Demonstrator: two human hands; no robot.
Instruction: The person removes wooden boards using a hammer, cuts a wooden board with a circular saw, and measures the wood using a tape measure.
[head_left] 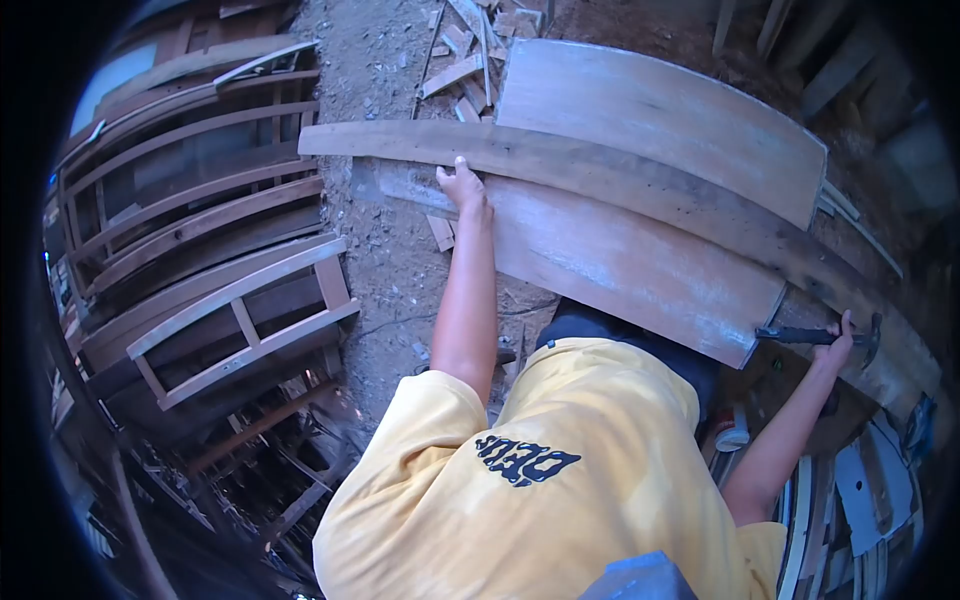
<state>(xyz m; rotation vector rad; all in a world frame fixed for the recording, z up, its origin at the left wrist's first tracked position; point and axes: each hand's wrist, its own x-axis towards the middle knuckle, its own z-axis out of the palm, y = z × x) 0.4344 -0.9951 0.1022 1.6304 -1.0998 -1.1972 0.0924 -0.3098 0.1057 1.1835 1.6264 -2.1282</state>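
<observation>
A long wooden plank [600, 175] lies across a pale wooden panel [620, 265], with a second panel [670, 115] on its far side. My left hand [464, 188] grips the plank's near edge toward its left end, thumb on top; the fingers underneath are partly hidden. Off to the right, my right hand [836, 345] is closed around a hammer [795, 335], whose dark handle points left and whose head is at the right. The hammer is beside the plank's right end, over the near panel's corner; whether it touches the wood I cannot tell.
Wooden frames [240, 320] are stacked on the left. Offcuts [465, 75] lie on the dirt floor [375, 235] beyond the plank. A white container [731, 430] stands by my right forearm, with scrap boards [870, 490] at lower right.
</observation>
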